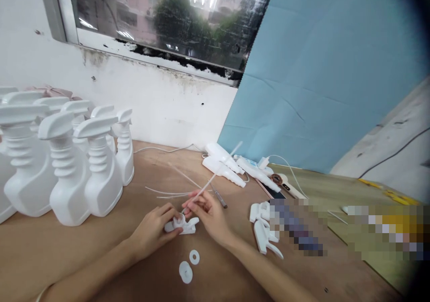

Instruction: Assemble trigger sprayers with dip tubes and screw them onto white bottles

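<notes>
Left hand (152, 230) pins a white trigger sprayer head (183, 225) flat on the desk (134, 266), fingers closed around its collar end. Right hand (208, 212) pinches a thin clear dip tube (215, 176), its lower end at the head's collar, the rest slanting up toward the far edge. Step looks like seating the tube into the head; next move likely needs the tube tip lined up with the socket and pushed straight in while the left hand stays braced. Two white washers (188, 266) lie just nearer the front edge. Spare tubes (168, 192) lie beyond the hands. More loose heads (264, 230) sit to the right. Finished spray bottles (67, 172) stand along the left edge.
</notes>
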The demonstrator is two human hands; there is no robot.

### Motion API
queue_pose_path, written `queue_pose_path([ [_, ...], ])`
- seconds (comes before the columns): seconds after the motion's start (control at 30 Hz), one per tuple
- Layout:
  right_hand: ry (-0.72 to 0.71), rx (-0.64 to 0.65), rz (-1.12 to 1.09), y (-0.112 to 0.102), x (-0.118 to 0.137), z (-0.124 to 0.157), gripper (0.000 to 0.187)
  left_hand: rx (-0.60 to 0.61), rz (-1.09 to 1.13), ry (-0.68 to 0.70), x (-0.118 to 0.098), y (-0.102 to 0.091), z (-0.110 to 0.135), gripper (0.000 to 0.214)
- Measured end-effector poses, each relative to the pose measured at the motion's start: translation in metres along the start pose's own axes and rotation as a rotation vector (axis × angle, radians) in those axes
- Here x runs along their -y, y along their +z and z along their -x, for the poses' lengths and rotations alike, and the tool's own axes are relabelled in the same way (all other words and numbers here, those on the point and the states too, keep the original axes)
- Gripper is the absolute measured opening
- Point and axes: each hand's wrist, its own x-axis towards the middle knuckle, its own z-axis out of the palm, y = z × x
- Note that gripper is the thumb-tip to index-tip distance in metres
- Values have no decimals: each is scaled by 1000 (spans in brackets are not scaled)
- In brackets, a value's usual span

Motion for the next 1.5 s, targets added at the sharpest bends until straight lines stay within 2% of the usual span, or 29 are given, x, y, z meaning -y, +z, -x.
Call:
queue_pose_path([
  [0.1,6,7,82,9,-7,4,17,4,-33,-4,-1,0,0,15],
  [0.23,-97,-60,256,8,-19,6,11,6,-43,-11,-1,0,0,14],
  [0.33,-127,-111,307,7,-23,7,10,-10,-34,-3,0,1,1,15],
  [0.57,-155,-112,384,8,-22,8,9,-14,-43,6,1,2,1,14],
  [0.73,-265,-106,534,9,-19,11,8,-17,-61,3,0,2,1,14],
  [0.83,-281,-141,530,10,-21,10,9,-27,-54,7,0,2,1,14],
  [1.0,-189,-193,427,11,-29,6,11,-33,-54,-5,1,2,1,13],
  [1.1,-206,-178,472,11,-30,8,10,-44,-62,-19,-2,2,1,14],
  [1.23,-336,-124,610,10,-28,10,10,-14,-79,-10,-4,1,0,19],
  [1.33,-416,-115,636,10,-27,9,12,-18,-86,-39,-3,2,1,22],
  [1.5,-468,-81,719,8,-29,6,14,-31,-64,-25,-1,5,4,23],
])
